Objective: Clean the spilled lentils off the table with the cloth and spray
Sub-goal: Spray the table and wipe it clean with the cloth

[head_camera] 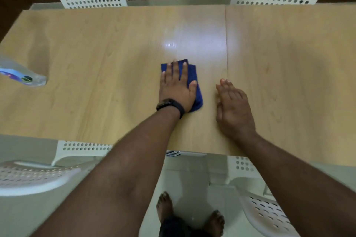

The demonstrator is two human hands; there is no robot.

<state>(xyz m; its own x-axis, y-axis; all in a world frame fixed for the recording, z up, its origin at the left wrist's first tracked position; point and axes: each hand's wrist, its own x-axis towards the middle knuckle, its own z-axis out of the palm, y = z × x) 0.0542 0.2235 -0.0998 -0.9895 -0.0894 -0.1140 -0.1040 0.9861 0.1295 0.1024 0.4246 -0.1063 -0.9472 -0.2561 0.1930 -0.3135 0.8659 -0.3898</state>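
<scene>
At frame centre, the folded blue cloth (pixel 194 84) is pressed flat under the left hand (pixel 177 86); the right hand (pixel 233 107), fingers straight, is rested on the table (pixel 96 54) just beside it.

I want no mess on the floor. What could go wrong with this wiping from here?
The left hand presses the blue cloth flat beside the cupped right hand, near the table edge, so anything swept past that hand could drop by the bare feet. The spray bottle at the far left edge could get knocked.
</scene>
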